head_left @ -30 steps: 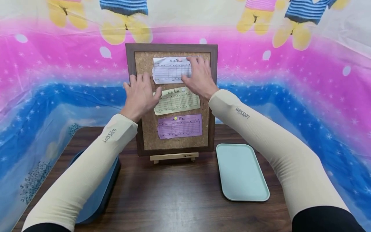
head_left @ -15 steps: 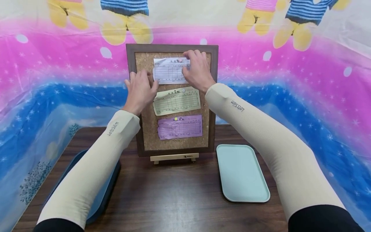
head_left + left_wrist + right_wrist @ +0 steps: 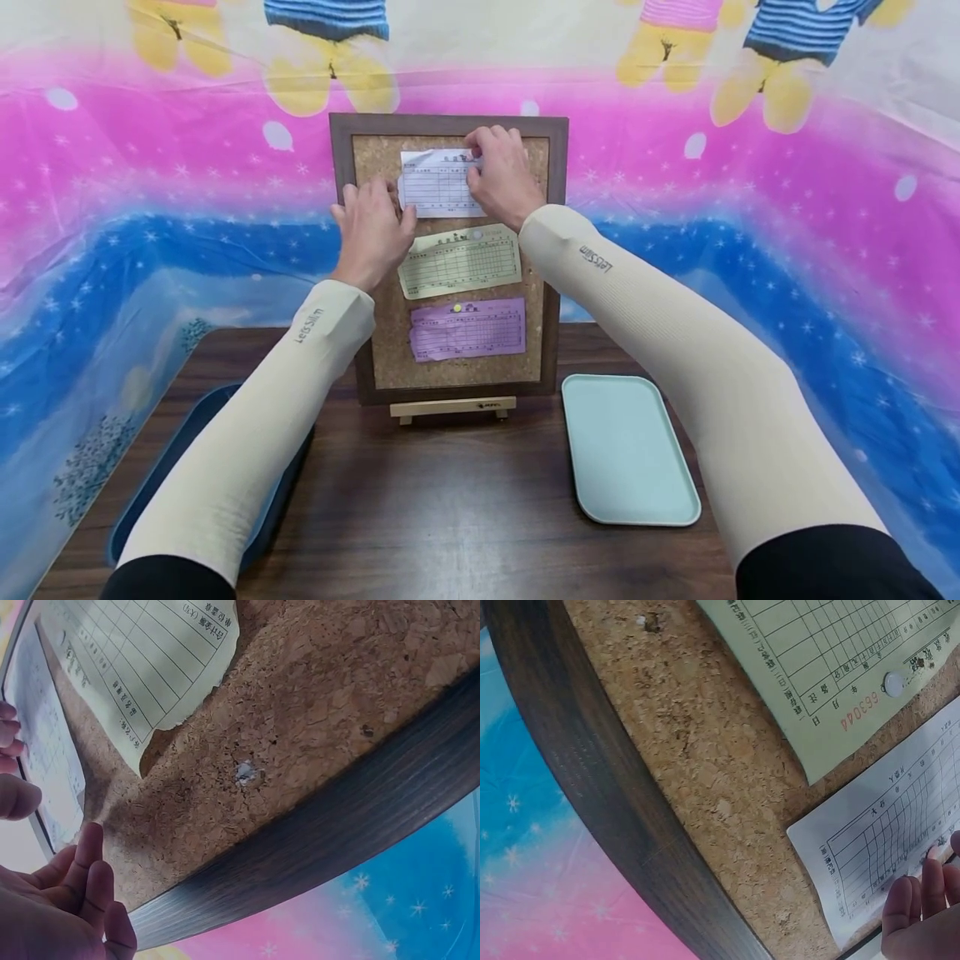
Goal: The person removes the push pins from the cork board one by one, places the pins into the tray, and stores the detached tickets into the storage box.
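Observation:
A white form slip (image 3: 435, 187) is at the top of a framed cork board (image 3: 386, 342), fixed with a pink pushpin (image 3: 932, 852). My right hand (image 3: 504, 173) is at that slip's top right, thumb and fingertips spread around the pin. Beside the slip's left edge is my left hand (image 3: 372, 229), thumb and fingers apart with a gap between them in the left wrist view. Lower on the board are a pale green slip (image 3: 457, 265) with a white pushpin (image 3: 894, 684) and a purple slip (image 3: 468, 333) with a yellow pushpin (image 3: 457, 308).
The board leans on a small wooden easel (image 3: 453, 408) on a dark wooden table (image 3: 450, 508). A pale mint tray (image 3: 630, 450) lies to the right. To the left is a dark blue tray (image 3: 161, 492), partly under my left forearm. Printed cloth (image 3: 652, 167) hangs behind.
My right hand has moved left and slightly up along the white slip to the pink pushpin, which it now covers in the head view. My left hand has moved slightly up and right.

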Tool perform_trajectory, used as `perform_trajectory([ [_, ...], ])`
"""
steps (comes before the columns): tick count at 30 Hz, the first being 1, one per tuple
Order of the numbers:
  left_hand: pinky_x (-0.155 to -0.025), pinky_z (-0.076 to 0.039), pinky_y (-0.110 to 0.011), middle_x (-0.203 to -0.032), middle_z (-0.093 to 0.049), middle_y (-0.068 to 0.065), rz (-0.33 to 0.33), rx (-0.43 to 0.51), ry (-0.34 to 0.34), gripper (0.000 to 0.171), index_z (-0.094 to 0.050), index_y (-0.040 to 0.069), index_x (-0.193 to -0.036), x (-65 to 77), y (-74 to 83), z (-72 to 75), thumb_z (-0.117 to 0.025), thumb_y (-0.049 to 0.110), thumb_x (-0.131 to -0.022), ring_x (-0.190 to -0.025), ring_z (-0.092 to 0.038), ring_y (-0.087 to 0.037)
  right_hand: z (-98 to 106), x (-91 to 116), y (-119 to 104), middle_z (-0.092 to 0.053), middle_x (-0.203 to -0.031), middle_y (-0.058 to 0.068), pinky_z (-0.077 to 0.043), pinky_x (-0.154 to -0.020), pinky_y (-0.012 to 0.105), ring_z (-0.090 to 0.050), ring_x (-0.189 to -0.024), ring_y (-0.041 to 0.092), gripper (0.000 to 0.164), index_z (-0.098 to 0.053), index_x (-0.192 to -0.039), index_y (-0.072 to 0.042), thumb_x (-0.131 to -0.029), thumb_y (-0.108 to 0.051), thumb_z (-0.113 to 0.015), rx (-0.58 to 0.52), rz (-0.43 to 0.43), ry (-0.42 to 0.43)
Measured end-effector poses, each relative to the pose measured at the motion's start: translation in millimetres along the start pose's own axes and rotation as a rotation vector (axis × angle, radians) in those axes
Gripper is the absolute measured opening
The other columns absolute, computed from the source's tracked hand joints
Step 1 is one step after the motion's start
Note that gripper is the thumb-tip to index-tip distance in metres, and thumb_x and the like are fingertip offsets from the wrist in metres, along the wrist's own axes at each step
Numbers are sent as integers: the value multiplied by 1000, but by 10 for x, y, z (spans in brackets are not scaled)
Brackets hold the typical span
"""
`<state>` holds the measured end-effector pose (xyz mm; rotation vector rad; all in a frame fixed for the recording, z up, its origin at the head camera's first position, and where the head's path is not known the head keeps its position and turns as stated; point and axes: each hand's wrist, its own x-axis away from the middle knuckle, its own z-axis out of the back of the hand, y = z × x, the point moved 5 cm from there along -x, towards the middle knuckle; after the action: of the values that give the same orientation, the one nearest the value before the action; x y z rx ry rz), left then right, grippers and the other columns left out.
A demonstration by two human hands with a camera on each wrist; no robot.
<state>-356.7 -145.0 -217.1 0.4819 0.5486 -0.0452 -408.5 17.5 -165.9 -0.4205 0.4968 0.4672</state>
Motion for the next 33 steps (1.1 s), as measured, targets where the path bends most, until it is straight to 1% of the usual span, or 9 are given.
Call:
perform_trajectory([
  [7, -88, -22, -47, -103, -58, -13, 0, 1, 29, 31, -52, 4, -114, -27, -9, -44, -52, 29, -95, -101, -39, -31, -23, -31, 2, -54, -110, 2, -34, -88, 26, -42, -103, 16, 28, -60, -118, -11, -91, -11, -54, 37, -49, -30],
  [12, -88, -23, -48, -104, -58, -13, 8, -21, 40, 29, -53, 4, -110, -45, 9, -82, -52, 28, -95, -102, -40, -31, -17, -68, 24, -55, -108, 3, -35, -88, 26, -43, -103, 17, 22, -62, -112, -10, -91, -9, -54, 51, -61, -7],
  [17, -87, -25, -48, -106, -57, -14, -4, -41, 54, 28, -53, 3, -109, -59, 35, -118, -52, 27, -94, -102, -40, -33, -8, -103, 35, -57, -105, 3, -36, -88, 24, -45, -101, 17, 21, -64, -109, -9, -90, -7, -54, 47, -78, 6],
  [24, -86, -25, -47, -102, -57, -14, -18, -15, 101, 24, -52, 3, -109, -73, 20, -112, -51, 22, -95, -100, -42, -32, 5, -142, -14, -58, -103, 2, -37, -89, 25, -48, -102, 16, 19, -64, -107, -11, -89, -9, -56, 55, -114, -39],
  [28, -85, -25, -47, -103, -59, -15, -17, -20, 104, 22, -52, 3, -109, -82, 17, -103, -49, 21, -97, -100, -45, -32, 17, -158, -40, -60, -100, 2, -39, -89, 26, -51, -99, 16, 17, -65, -104, -10, -89, -10, -56, 56, -118, -42],
  [33, -84, -25, -47, -100, -60, -15, -21, -21, 103, 19, -53, 3, -108, -84, 38, -108, -47, 18, -98, -96, -50, -32, 3, -158, -21, -61, -99, 2, -41, -85, 25, -54, -95, 15, 15, -64, -103, -9, -90, -10, -57, 30, -133, -50],
])
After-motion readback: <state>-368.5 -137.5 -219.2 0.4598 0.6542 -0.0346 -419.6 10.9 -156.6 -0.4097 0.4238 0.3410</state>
